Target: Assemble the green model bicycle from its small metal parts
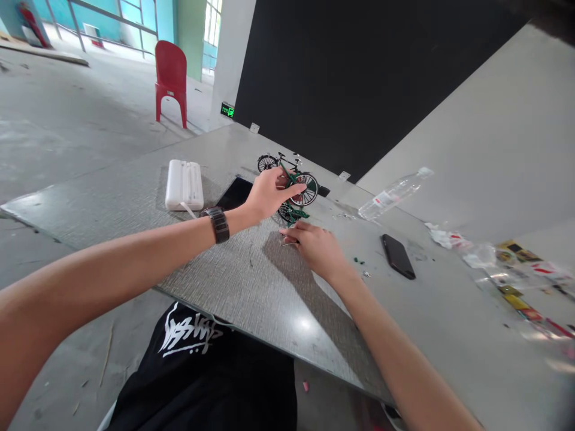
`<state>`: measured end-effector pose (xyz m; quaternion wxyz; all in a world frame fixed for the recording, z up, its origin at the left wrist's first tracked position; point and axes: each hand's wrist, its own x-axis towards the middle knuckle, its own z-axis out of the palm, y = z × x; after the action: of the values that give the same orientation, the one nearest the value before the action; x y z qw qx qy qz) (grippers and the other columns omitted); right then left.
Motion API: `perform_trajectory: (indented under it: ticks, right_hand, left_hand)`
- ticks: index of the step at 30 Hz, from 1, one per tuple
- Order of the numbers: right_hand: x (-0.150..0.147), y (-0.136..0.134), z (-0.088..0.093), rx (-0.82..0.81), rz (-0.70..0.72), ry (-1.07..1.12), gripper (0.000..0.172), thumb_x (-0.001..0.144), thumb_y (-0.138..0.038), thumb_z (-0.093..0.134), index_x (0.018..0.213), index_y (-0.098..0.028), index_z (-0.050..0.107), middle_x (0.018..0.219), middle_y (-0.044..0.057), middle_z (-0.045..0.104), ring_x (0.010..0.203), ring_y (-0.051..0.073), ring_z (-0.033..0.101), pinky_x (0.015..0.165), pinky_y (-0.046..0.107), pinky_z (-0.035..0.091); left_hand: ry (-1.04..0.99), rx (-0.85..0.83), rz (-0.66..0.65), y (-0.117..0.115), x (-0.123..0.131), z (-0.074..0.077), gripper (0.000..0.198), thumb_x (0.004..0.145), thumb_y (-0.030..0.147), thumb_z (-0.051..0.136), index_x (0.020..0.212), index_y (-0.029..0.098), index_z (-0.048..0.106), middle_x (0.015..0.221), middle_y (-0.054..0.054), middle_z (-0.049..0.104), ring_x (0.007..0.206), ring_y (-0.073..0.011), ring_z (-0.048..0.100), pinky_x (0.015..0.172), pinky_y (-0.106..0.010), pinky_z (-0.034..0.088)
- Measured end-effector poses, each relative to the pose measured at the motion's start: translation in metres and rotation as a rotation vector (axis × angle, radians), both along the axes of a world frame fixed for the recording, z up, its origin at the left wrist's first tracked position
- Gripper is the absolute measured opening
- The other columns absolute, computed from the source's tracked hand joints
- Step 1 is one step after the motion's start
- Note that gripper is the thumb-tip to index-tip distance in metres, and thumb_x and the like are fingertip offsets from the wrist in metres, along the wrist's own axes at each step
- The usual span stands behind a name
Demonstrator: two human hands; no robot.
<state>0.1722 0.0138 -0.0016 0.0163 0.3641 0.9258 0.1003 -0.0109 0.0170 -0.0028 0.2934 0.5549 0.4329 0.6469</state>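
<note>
A small green model bicycle [287,169] stands on the grey table [251,287]. My left hand [268,193], with a black watch on its wrist, grips the bicycle's frame near the rear wheel [307,188]. Below it lies a loose green part with a wheel [291,213]. My right hand [314,245] rests on the table just in front of that part, fingers curled around a thin metal tool [287,242] that pokes out to the left.
A white power bank [184,184] with a cable and a dark tablet [234,193] lie left of the bicycle. A black phone [398,255], a lying plastic bottle [393,194], wrappers [507,263] and small green bits are to the right. A red chair [171,78] stands behind.
</note>
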Motion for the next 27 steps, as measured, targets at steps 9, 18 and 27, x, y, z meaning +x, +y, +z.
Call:
perform_trajectory:
  ticks: [9, 18, 27]
  right_hand:
    - [-0.007, -0.008, 0.005, 0.087, -0.002, -0.099, 0.031, 0.103, -0.028, 0.045, 0.116, -0.030, 0.072, 0.105, 0.003, 0.071, 0.079, 0.019, 0.065, 0.054, 0.030, 0.024]
    - [-0.008, -0.015, 0.004, 0.249, 0.061, -0.274, 0.035, 0.103, -0.019, 0.037, 0.117, -0.021, 0.069, 0.116, 0.009, 0.069, 0.071, 0.016, 0.065, 0.052, 0.032, 0.019]
    - [0.018, -0.004, 0.008, 0.114, 0.165, 0.413, 0.027, 0.104, -0.028, 0.040, 0.110, -0.019, 0.065, 0.099, 0.008, 0.071, 0.073, 0.016, 0.065, 0.057, 0.029, 0.038]
  left_hand:
    - [0.025, 0.050, 0.022, -0.002, 0.002, 0.002, 0.021, 0.085, 0.028, 0.076, 0.093, 0.017, 0.062, 0.081, -0.006, 0.071, 0.080, -0.0202, 0.071, 0.069, -0.030, 0.054]
    - [-0.030, 0.068, 0.005, -0.001, 0.000, 0.003, 0.019, 0.085, 0.027, 0.076, 0.094, 0.015, 0.063, 0.082, -0.007, 0.073, 0.079, -0.0204, 0.072, 0.072, -0.032, 0.056]
    - [-0.107, 0.053, 0.041, 0.003, 0.000, 0.002, 0.015, 0.085, 0.025, 0.074, 0.088, 0.014, 0.064, 0.086, -0.008, 0.074, 0.081, -0.0191, 0.072, 0.070, -0.029, 0.056]
